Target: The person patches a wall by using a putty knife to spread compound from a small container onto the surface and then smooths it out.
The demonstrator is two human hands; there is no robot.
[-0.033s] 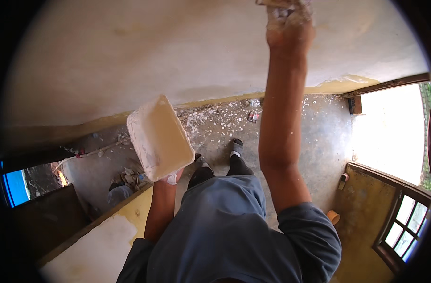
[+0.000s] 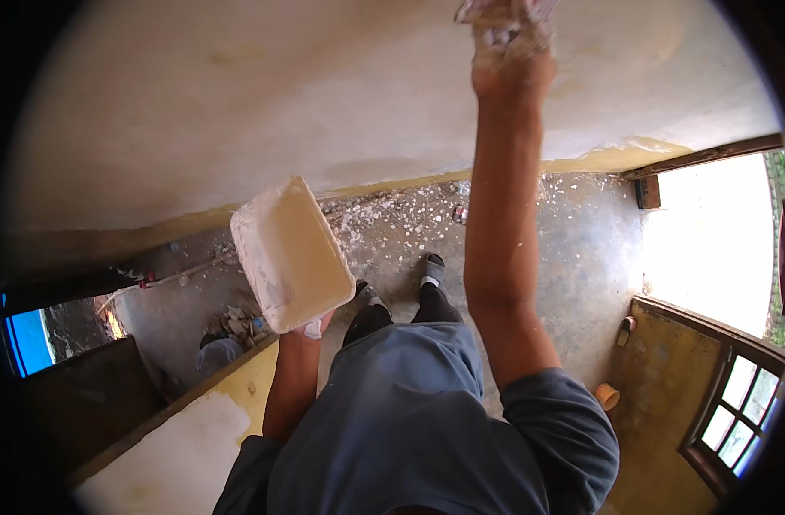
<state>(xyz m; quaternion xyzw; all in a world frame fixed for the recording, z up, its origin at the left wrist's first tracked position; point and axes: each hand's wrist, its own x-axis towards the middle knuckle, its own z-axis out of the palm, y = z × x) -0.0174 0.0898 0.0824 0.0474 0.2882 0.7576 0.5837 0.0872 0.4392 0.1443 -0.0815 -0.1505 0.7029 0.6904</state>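
Note:
My left hand is closed on the near underside of a whitish rectangular tub, tilted so that its smooth cream-coloured inside shows. Caked white material coats the rim and outer side of this tub; most of my fingers are hidden beneath it. High up against the pale wall, my right arm reaches out straight. White paste smears my right hand, which is closed around something blurred and partly cut off by the upper edge. A flat, brownish-pink end of it sticks out to the left; its kind cannot be made out.
White flakes litter the grey floor along the wall's foot. A low yellow-and-white wall stands at the left, with a rubble pile beyond it. At the right are a bright doorway, an orange container and a paned window.
My right hand and forearm have shifted a little to the left along the wall, with the held thing. The tub in my left hand has stayed almost still.

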